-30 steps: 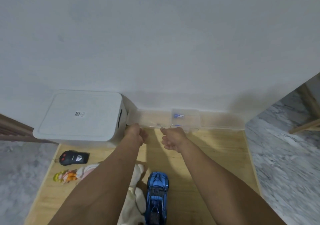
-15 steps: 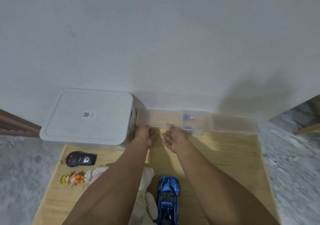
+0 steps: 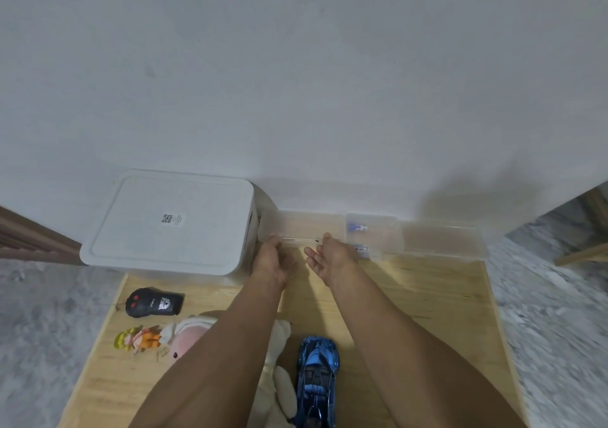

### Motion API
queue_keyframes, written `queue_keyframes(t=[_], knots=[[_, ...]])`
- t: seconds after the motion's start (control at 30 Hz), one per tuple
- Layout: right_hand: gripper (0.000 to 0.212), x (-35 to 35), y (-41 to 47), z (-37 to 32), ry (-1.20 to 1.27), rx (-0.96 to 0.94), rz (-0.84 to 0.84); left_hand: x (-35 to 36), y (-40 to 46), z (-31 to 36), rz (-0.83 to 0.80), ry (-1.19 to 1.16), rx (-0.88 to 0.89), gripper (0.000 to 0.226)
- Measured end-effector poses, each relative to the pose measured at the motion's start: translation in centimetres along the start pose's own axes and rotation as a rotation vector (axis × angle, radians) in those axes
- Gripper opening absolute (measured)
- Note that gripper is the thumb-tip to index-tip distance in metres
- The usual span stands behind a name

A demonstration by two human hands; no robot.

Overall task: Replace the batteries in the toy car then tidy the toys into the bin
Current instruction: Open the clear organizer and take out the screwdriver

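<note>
Blue toy car [image 3: 316,380] lies on the wooden worktop [image 3: 424,299] at the near edge, well apart from both hands, between the two forearms; long axis runs near-to-far, which end is the nose can't tell. Left hand [image 3: 270,259] & right hand [image 3: 330,254] reach to the clear plastic box [image 3: 378,238] at the wall, fingers loosely spread, nothing visibly held. White lidded bin [image 3: 171,226] sits just left of the left hand, lid on.

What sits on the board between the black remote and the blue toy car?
In the head view, the plush toy and the person's left forearm lie between the black remote and the blue toy car.
</note>
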State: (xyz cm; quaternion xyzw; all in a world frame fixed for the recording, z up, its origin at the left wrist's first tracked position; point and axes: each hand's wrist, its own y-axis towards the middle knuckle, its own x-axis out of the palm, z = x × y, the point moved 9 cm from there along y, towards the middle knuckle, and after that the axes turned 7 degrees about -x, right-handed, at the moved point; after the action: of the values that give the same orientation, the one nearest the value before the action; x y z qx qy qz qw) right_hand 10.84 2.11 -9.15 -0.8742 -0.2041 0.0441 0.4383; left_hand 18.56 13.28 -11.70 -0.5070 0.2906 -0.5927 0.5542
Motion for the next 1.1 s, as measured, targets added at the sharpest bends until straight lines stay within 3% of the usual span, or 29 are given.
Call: queue_keyframes(t=[0.1, 0.37, 0.6, 0.73, 0.87, 0.97, 1.07, 1.1], knots=[[0.019, -0.1, 0.0, -0.3, 0.010, -0.019, -0.014, -1.1, 0.0, 0.6, 0.118, 0.073, 0.062, 0.018], [0.012, -0.6, 0.0, -0.4, 0.048, -0.102, -0.046, -0.1, -0.9, 1.9, 0.111, 0.072, 0.180, 0.009], [0.029, -1.6, -0.1, -0.8, 0.032, -0.315, -0.033, 0.2, -0.6, 2.6, 0.133, 0.121, 0.177, 0.031], [0.023, -1.5, 0.2, -1.0, -0.136, -0.465, -0.010, 0.8, 0.0, 3.0, 0.098, 0.175, 0.153, 0.035], [0.015, -1.9, 0.0, -2.9, -0.515, -0.734, 0.105, 1.2, 0.6, 3.0, 0.066, 0.185, 0.141, 0.045], [0.023, -1.6, -1.2, -3.6, -0.794, -0.920, 0.156, 1.5, 0.9, 2.9, 0.048, 0.156, 0.104, 0.048], [0.033, 0.9, -3.4, -4.0, -1.075, -1.257, 0.099, 1.7, 1.3, 2.9, 0.033, 0.134, 0.076, 0.028], [0.037, 1.9, -3.6, -4.1, -1.136, -1.304, 0.063, 1.7, 1.6, 3.0, 0.026, 0.132, 0.071, 0.032]])
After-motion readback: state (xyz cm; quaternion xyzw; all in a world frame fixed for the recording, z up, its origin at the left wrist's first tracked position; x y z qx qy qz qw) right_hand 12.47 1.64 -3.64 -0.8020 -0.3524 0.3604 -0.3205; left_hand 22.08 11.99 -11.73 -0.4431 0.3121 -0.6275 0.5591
